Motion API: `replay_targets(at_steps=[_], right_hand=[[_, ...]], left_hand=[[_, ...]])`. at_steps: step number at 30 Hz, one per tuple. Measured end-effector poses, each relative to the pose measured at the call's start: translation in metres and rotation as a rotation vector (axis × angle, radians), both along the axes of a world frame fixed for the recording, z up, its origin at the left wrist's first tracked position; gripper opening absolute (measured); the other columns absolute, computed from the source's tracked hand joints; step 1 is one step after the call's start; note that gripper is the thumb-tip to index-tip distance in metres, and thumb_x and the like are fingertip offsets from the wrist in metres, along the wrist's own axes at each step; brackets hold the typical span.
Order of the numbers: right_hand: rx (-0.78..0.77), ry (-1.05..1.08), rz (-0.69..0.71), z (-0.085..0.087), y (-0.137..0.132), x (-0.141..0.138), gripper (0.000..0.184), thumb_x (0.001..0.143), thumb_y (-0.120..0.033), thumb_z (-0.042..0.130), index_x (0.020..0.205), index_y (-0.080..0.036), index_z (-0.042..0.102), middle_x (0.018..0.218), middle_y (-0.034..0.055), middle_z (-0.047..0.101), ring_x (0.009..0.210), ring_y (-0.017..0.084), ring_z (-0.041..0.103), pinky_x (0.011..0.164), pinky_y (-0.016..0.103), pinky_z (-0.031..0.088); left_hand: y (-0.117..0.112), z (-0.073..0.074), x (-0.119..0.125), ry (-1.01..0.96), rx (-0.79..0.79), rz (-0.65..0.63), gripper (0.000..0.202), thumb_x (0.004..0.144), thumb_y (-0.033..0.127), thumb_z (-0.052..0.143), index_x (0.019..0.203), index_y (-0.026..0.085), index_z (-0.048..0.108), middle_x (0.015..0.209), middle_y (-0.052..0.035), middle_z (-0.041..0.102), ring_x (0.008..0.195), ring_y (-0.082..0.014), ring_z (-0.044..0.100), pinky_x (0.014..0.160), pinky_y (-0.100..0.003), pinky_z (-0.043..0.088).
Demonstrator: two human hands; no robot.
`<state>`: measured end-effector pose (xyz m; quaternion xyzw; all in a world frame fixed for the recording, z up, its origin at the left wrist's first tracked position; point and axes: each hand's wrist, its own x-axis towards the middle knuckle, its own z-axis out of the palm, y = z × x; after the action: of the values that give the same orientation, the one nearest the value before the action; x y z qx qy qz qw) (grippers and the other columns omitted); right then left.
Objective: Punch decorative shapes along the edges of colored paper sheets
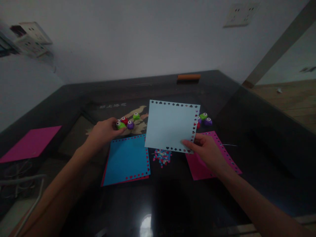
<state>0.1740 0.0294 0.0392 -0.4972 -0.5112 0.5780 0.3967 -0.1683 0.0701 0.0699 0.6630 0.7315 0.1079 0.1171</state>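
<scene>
My right hand [209,151] pinches the lower right corner of a pale blue paper sheet [171,125], holding it raised above the table. Star and heart holes run along its top, right and part of its bottom edge. At the left, my left hand [105,130] has its thumb and fingers closed around a green craft paper punch [120,125]. Close by are a red punch [124,120], a purple punch [130,124] and another green punch [136,116]. Below lies a blue punched sheet [127,159] over a red one. Small confetti pieces [162,158] are heaped between the sheets.
A pink punched sheet [199,166] lies under my right hand. More punches [207,121] sit behind the raised sheet. A plain pink sheet [32,143] is at far left, with cables [18,177] nearby. An orange-brown bar [189,77] rests at the table's back edge by the wall.
</scene>
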Motion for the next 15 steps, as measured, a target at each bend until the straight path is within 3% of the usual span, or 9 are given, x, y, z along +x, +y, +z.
replay_targets(at_steps=[3,8,15], right_hand=[[0.019,-0.005,0.001,0.000,0.000,0.000,0.022,0.070,-0.038,0.071,0.088,-0.025,0.071,0.088,0.0040,0.075,0.079,0.023,0.069,0.079,0.044,0.055],[0.038,-0.004,-0.041,-0.002,0.002,0.001,0.024,0.070,-0.040,0.071,0.088,-0.025,0.071,0.089,0.0048,0.075,0.080,0.024,0.069,0.078,0.044,0.055],[0.060,0.067,-0.122,-0.002,0.001,0.001,0.024,0.068,-0.038,0.073,0.088,-0.024,0.071,0.089,0.0042,0.075,0.080,0.023,0.068,0.079,0.044,0.054]], left_hand=[[-0.003,0.003,0.010,-0.092,0.055,-0.045,0.042,0.071,0.054,0.057,0.090,0.017,0.060,0.090,-0.0136,0.069,0.084,-0.0331,0.066,0.073,-0.040,0.048],[-0.010,0.004,0.031,-0.529,0.045,-0.124,0.040,0.066,0.048,0.066,0.092,0.018,0.059,0.092,-0.0063,0.069,0.084,-0.0240,0.065,0.078,-0.036,0.051],[-0.029,-0.008,0.074,-1.210,-0.104,-0.045,0.035,0.065,0.026,0.074,0.096,0.018,0.058,0.097,-0.0039,0.065,0.083,-0.0170,0.063,0.069,-0.028,0.052]])
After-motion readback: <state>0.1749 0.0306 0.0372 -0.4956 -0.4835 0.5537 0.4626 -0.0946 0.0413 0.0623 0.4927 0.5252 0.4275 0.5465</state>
